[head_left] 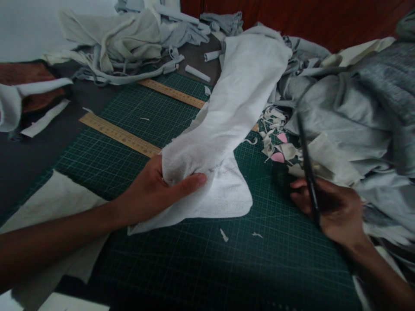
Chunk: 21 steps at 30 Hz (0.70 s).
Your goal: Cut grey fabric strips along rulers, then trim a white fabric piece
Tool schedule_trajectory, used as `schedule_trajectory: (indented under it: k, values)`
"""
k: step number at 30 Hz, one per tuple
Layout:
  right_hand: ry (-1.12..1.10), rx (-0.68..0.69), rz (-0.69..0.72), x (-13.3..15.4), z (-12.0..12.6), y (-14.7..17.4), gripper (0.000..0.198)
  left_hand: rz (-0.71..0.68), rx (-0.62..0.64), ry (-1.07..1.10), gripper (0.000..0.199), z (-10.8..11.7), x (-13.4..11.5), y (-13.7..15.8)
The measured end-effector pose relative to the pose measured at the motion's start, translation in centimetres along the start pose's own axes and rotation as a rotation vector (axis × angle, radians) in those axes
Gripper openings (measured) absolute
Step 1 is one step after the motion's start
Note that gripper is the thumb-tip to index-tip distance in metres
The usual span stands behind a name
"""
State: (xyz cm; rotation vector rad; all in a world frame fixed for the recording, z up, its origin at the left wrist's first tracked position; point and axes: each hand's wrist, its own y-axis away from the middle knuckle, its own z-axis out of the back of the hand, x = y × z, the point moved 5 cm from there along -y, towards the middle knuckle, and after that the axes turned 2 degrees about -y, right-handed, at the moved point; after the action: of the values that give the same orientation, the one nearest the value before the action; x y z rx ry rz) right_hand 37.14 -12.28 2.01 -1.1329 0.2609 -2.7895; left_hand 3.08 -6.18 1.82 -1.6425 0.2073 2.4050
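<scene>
My left hand grips a white piece of cloth, its thumb on top and its other fingers hidden behind the fabric. The cloth runs from my hand toward the back of the table, and a folded flap hangs toward me. To the right, my right hand is closed around a pair of dark scissors, slightly blurred, with the long blades pointing up and away. The scissors are apart from the white cloth. Beneath both hands lies a green cutting mat with a printed grid.
Two wooden rulers lie across the mat. Small cloth scraps and pink pieces gather right of the cloth. Grey fabric is heaped at the right, more fabric at the back left. A pale cloth piece lies under my left forearm.
</scene>
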Motion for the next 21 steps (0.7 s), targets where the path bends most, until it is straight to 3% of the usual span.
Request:
schedule_trajectory:
  k: [4, 10, 21]
  values:
    - [0.262, 0.061, 0.199, 1.3, -1.0, 0.2, 0.006, 0.049, 0.054, 0.078, 0.03, -0.1, 0.1, 0.0]
    - [0.342, 0.037, 0.45, 2.8, -1.2, 0.3, 0.011, 0.06, 0.072, 0.078, 0.022, -0.2, 0.0, -0.1]
    - [0.437, -0.004, 0.491, 3.9, -1.6, 0.4, 0.019, 0.066, 0.062, 0.049, 0.023, -0.3, -0.1, -0.1]
